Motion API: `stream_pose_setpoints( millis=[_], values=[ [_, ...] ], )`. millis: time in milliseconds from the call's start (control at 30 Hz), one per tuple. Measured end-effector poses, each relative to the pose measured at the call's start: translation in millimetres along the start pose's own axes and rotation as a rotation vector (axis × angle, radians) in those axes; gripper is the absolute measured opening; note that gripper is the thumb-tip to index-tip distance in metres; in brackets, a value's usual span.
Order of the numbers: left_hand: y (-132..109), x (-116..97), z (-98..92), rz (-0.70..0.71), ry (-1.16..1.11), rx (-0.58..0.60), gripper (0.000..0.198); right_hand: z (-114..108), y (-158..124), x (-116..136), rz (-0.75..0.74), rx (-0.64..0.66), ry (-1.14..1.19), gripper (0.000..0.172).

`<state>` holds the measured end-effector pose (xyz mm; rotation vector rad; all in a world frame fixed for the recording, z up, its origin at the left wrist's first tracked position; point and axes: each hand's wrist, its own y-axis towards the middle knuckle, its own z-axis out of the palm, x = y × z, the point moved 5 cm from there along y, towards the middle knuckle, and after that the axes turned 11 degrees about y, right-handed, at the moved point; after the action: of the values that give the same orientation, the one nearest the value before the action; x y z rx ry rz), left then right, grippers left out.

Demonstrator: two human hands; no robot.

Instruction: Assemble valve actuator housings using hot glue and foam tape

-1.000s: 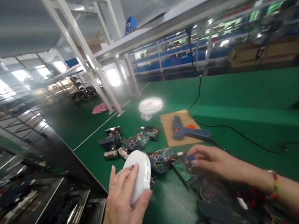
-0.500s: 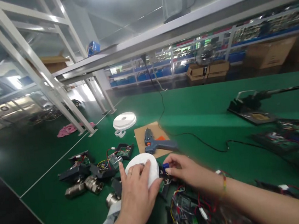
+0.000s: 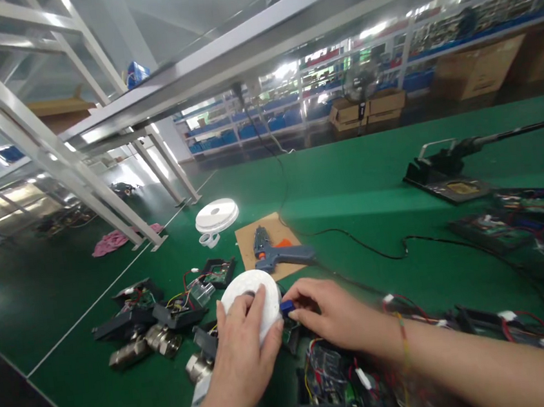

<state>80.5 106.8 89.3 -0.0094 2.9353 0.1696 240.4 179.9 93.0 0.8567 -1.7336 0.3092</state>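
My left hand [image 3: 248,345] grips a white round roll [image 3: 266,288], its fingers over the top face and the thumb at the right edge. At the roll's right side, my right hand [image 3: 324,308] pinches a small blue piece [image 3: 287,307] between thumb and fingers. The blue piece is touching or very near the roll's edge. Part of a dark housing with wires lies beneath the hands, mostly hidden. Beyond the roll, a grey-blue glue gun [image 3: 282,255] rests on a brown cardboard sheet [image 3: 246,238].
Black housings with circuit boards [image 3: 176,310] and metal fittings [image 3: 162,340] lie on the left. More wired housings [image 3: 334,378] are at the lower right. A white disc [image 3: 216,216] sits farther back, a black stand [image 3: 444,176] at the right. A black cable crosses the green surface.
The view has shifted, so the scene sits a little farther left and higher. The right hand with the blue piece is slightly closer to the roll.
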Motion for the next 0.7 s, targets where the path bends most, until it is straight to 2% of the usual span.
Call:
stream_pose_setpoints(
  millis=[467, 567, 700],
  values=[
    [1.7, -2.3, -4.3, -0.005, -0.014, -0.024, 0.055, 1.8, -0.9, 2.4, -0.1, -0.019, -0.081, 0.014],
    [0.9, -5.4, -3.8, -0.001, 0.034, -0.091, 0.052, 2.8, -0.8, 0.6, -0.091, -0.057, -0.074, 0.011],
    [-2.5, -14.8, 2.6, 0.053, 0.154, -0.246, 0.051, 1.6, -0.5, -0.9, -0.059, -0.129, -0.066, 0.014]
  ],
)
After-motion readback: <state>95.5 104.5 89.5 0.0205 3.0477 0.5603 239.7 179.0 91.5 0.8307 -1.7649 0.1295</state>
